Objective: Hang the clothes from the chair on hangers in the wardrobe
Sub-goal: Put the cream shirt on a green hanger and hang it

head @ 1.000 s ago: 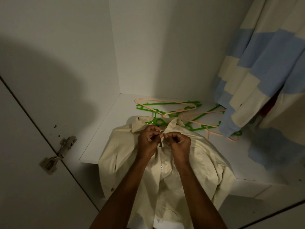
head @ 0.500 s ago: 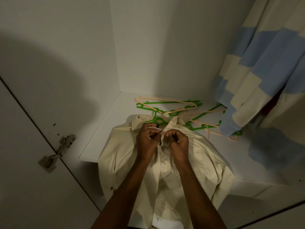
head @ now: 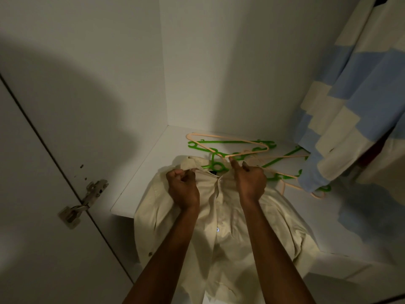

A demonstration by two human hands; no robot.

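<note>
Gripping the cream shirt (head: 221, 218) at the collar, both hands curled tight on the cloth.
Left hand (head: 183, 187) bunches the left collar flap in a closed fist; right hand (head: 248, 181) pinches the right flap, thumb stuck up. The shirt lies front-up on the wardrobe shelf (head: 140, 183), its lower half spilling over the front edge. A green hanger (head: 215, 165) pokes out of the neck opening. Behind it, toward the shelf's back edge, more green and peach hangers (head: 247, 148) lie tangled. At the right edge, a blue-and-cream striped garment (head: 350, 102) hangs down over the pile.
</note>
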